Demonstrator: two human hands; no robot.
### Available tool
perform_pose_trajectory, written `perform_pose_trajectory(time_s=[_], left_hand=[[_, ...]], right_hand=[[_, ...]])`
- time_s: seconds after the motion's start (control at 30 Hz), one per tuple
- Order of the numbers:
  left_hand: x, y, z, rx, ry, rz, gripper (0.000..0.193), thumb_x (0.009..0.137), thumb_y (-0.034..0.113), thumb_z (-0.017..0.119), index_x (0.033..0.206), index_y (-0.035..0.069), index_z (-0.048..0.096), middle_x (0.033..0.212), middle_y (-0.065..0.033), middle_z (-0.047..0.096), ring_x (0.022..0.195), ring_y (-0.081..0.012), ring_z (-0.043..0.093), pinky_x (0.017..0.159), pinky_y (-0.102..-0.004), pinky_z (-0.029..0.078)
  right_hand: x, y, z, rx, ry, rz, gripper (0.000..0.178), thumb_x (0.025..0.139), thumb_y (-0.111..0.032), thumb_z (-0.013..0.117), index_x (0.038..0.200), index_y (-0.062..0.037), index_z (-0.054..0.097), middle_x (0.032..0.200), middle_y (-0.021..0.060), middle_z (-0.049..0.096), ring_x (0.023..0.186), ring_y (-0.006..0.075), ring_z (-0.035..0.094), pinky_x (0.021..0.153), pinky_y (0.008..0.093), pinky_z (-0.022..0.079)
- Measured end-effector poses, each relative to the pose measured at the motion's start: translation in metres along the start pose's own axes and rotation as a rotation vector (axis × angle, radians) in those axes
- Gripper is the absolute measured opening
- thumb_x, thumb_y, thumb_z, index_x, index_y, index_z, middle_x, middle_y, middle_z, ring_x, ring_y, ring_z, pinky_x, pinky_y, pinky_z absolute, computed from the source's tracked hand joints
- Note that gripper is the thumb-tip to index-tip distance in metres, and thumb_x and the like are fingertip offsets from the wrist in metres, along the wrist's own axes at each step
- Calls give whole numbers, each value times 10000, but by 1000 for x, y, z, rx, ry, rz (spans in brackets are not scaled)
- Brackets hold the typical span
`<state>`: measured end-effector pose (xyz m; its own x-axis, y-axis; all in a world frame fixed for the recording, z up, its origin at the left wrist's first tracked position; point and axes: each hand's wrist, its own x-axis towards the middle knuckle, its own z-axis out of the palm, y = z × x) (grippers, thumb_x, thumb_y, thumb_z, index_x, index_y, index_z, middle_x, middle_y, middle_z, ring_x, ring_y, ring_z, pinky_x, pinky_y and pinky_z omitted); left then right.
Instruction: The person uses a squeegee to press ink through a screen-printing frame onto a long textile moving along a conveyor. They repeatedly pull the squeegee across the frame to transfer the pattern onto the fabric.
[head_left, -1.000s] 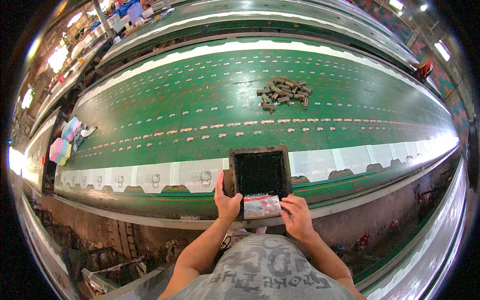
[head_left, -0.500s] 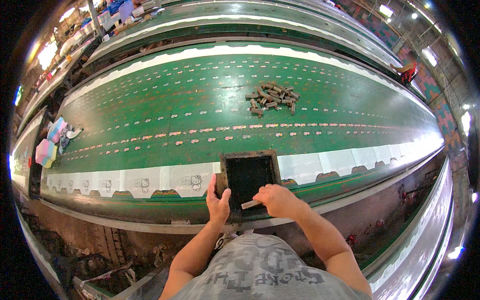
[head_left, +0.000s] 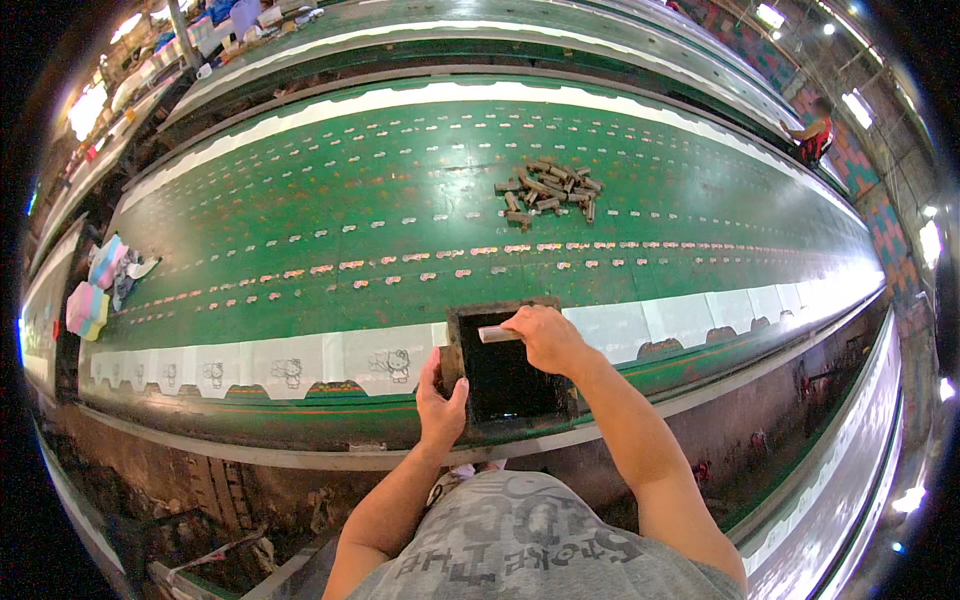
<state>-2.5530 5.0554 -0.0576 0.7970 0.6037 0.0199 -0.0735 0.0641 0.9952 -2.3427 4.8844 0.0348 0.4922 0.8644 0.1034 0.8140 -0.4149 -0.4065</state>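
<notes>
A dark screen-printing frame lies on the near edge of the long green table, over a row of white fabric pieces. My left hand grips the left side of this frame, thumb toward me. My right hand is closed on a squeegee, a short pale bar held across the far part of the black mesh. Left of the frame the white pieces carry black cartoon-cat outlines; those on the right show no such figure.
A heap of short brown blocks sits mid-table among rows of small coloured prints. Coloured foam blocks and a crumpled cloth lie at the left end. Beyond stand more long tables, and a person in red is at far right.
My right hand has moved the squeegee away from me, from the near end of the mesh to its far end. My left hand keeps its hold on the frame.
</notes>
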Motion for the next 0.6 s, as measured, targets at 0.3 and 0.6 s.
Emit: perform_pose_trajectory(time_s=[0.3,0.6], left_hand=[[-4,-9,3,17,22,22,779,1003,-44,748,1715,-28,433,1609,-184,591,1445,-254,609,1236,-391,471],[-7,4,12,157,40,70,832,970,18,781,1721,-22,428,1631,-195,581,1479,-303,583,1264,-430,445]], right_hand=[[-79,-64,11,-70,14,-19,417,858,36,666,1242,-66,790,1209,108,768,1105,366,686,984,503,539],[-131,-95,21,4,4,24,366,932,-124,770,1296,-89,779,1292,87,733,1244,344,664,1079,501,528]])
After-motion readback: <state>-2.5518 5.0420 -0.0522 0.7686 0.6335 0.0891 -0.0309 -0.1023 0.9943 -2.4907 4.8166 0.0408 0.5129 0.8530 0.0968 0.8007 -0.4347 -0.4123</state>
